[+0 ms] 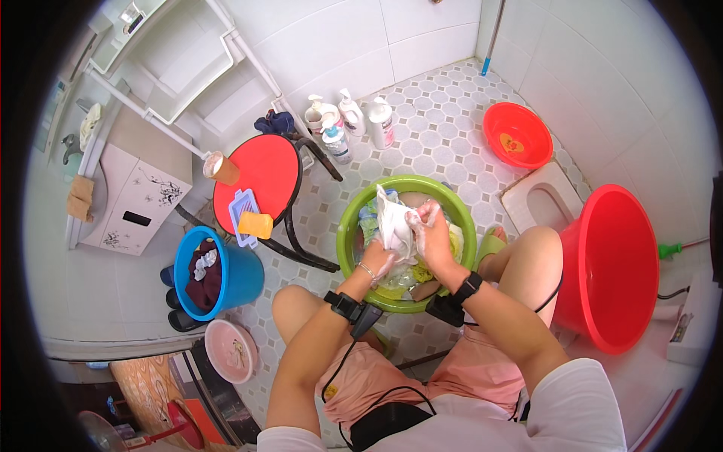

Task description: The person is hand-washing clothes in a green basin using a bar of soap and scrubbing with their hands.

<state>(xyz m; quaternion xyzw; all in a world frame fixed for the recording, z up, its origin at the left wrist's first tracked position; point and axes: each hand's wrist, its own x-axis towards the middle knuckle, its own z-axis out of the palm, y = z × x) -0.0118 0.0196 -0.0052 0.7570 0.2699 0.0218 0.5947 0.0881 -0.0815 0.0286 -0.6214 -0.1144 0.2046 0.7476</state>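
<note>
A bunched white cloth is held up over a green plastic basin between my knees. My left hand grips its lower left part. Soapy foam coats my right hand, which grasps the cloth's right side with bent fingers. Beneath both hands the basin holds wet laundry, including a yellow fabric and a blue-green patterned fabric. The water around it looks sudsy. My hands and the cloth hide the middle of the pile.
Left of the basin, a red-topped stool bears a cup, a yellow soap bar and a lilac soap dish. A blue bucket contains clothes. Pump bottles stand behind. Rightward are a red basin, squat toilet and large red tub.
</note>
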